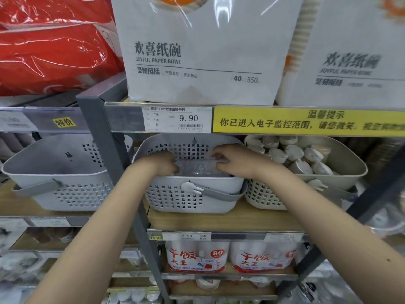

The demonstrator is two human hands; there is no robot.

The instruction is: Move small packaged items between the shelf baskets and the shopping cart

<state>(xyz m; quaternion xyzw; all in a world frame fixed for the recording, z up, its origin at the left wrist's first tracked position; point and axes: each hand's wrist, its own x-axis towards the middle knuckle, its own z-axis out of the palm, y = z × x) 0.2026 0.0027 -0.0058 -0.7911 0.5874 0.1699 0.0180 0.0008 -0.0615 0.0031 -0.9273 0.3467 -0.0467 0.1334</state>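
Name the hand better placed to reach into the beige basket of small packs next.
Right. The right hand grips the clear pack in the grey basket on the side beside the beige basket; the left hand grips the far end.

We are standing in a shop aisle, facing shelving whose edge strip is carrying a printed price tag (177, 119) reading 9.90 with a barcode, a yellow notice strip (306, 121), and wrapped paper-bowl packs (197, 51) stacked above.

Clear plastic packet (198, 168) inside grey basket (192, 198)
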